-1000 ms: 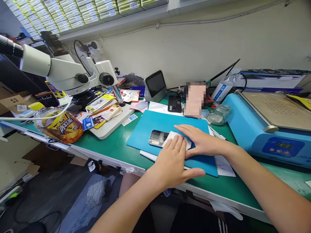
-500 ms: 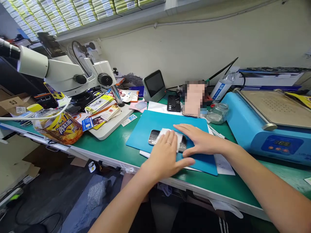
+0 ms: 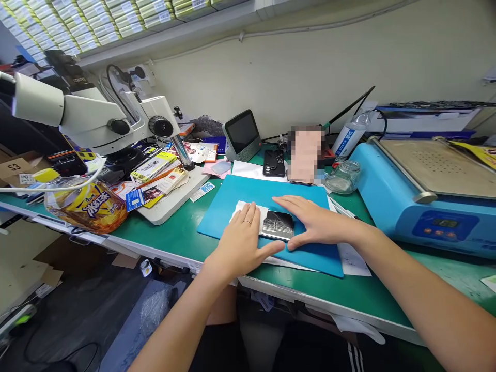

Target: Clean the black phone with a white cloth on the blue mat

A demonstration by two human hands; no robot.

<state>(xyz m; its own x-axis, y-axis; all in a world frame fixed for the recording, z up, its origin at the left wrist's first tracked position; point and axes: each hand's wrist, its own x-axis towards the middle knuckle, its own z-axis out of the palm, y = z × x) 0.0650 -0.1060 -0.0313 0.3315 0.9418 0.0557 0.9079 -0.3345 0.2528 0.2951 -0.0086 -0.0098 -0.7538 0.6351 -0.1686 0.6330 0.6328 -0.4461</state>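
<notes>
A smartphone (image 3: 278, 225) lies face up on a blue mat, its dark glossy screen showing pale streaky reflections. My left hand (image 3: 241, 238) rests flat over the phone's left part, fingers stretched out on a folded white tissue (image 3: 263, 212) pressed beneath them. That end of the phone is hidden under the tissue and fingers. At the phone's right end is my right hand (image 3: 315, 223), thumb and fingers spread apart around the short edge. Its thumb is at the near corner. The blue mat (image 3: 217, 206) lies on white paper on the green tabletop.
To the left stand a microscope (image 3: 101, 121) and a large bottle of brown drink (image 3: 91, 206). Behind the mat are a small display (image 3: 243, 135), a black phone (image 3: 274, 163) and a glass jar (image 3: 344, 177). A blue heating plate machine (image 3: 418, 206) stands at right.
My left hand has slid the tissue leftward across the phone, uncovering more of the screen on the right. My right hand stays at the phone's right end. The view has shifted slightly.
</notes>
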